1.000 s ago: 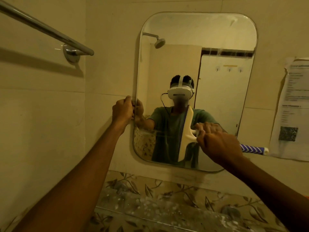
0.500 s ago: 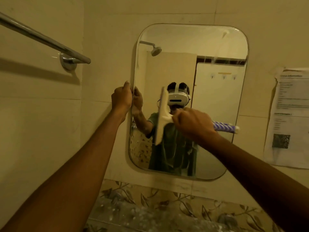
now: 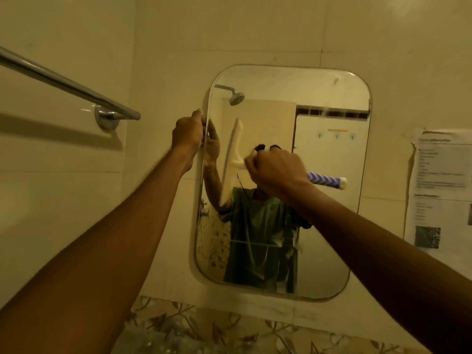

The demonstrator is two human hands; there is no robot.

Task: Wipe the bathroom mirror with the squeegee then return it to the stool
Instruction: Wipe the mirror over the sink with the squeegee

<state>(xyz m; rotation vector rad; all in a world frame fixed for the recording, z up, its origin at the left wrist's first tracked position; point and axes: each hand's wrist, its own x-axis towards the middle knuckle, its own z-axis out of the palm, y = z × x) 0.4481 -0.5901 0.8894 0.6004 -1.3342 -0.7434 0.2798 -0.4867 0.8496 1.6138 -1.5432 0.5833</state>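
A rounded rectangular mirror (image 3: pixel 332 226) hangs on the tiled wall ahead. My right hand (image 3: pixel 275 172) grips the squeegee (image 3: pixel 233 159) by its handle, whose blue-and-white striped end sticks out to the right. The cream blade stands nearly upright against the glass in the mirror's upper left part. My left hand (image 3: pixel 186 136) holds the mirror's left edge, fingers curled round it. The stool is out of view.
A chrome towel bar (image 3: pixel 69 85) juts from the left wall close to my left arm. A printed paper sheet (image 3: pixel 441 190) is stuck to the wall right of the mirror. Patterned tiles (image 3: pixel 229 330) run below the mirror.
My right hand has carried the squeegee up and to the left across the glass, from the lower middle to the upper left. My left hand has slid higher along the mirror's left edge.
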